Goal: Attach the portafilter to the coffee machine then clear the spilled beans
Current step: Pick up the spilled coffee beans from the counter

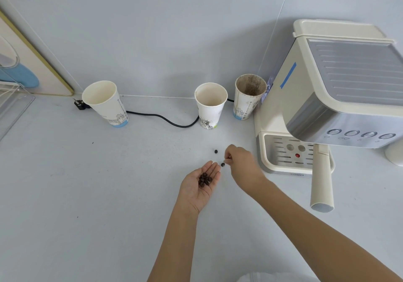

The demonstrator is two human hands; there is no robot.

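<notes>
My left hand [201, 183] lies palm up over the pale worktop [87, 194], fingers loosely released and cupped, with a small heap of coffee beans [205, 179] resting in the palm. My right hand [241, 161] hangs just at 2 o'clock from it, knuckles up, the thumb and forefinger pinched together at their tips; I think they nip a bean, but the tips hide whatever is between them, so I cannot tell for sure. One loose bean [222, 164] lies on the worktop right between my two hands, just under my right fingertips [226, 159]. A second bean [216, 151] lies a little further off at 11 o'clock from the first, clear of both hands.

The coffee machine [340, 89] stands at 2 o'clock, cream and silver, with its drip tray [285, 153] near my right hand. The portafilter [322, 179] sits under the machine's head, its long cream handle running out toward me over the tray's front edge.

Along the wall stand three paper cups: the left cup [106, 103] at 10 o'clock, the middle cup [210, 105] at 12 o'clock, and a stained cup [248, 95] just beside the machine. A black power cord [163, 118] snakes across the worktop behind the cups.
</notes>
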